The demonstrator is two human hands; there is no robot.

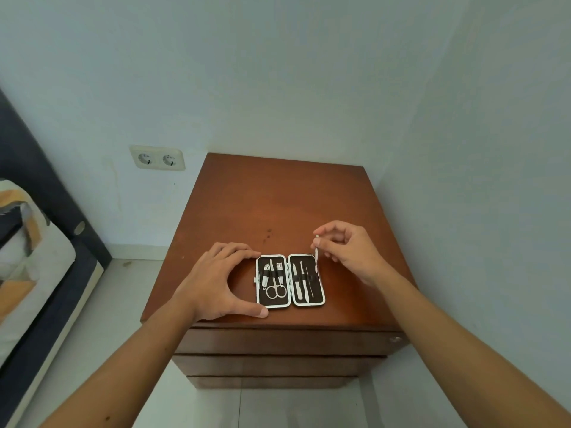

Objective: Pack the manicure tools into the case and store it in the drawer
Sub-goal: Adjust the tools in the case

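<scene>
An open manicure case (290, 281) with a dark lining and white rim lies flat near the front edge of a brown wooden nightstand (278, 205). Its left half holds scissors (276, 287), clippers and a file under a strap; its right half holds several thin tools. My left hand (216, 281) cups the case's left side, fingers at its top corner and thumb at its bottom corner. My right hand (346, 248) pinches a thin metal tool (316, 253) upright, its lower end at the right edge of the case's right half.
Three shut drawers (284, 342) sit in the nightstand's front below the top. A double wall socket (157, 158) is on the wall to the left. A bed with a dark frame (31, 257) stands at the far left. Walls close in behind and to the right.
</scene>
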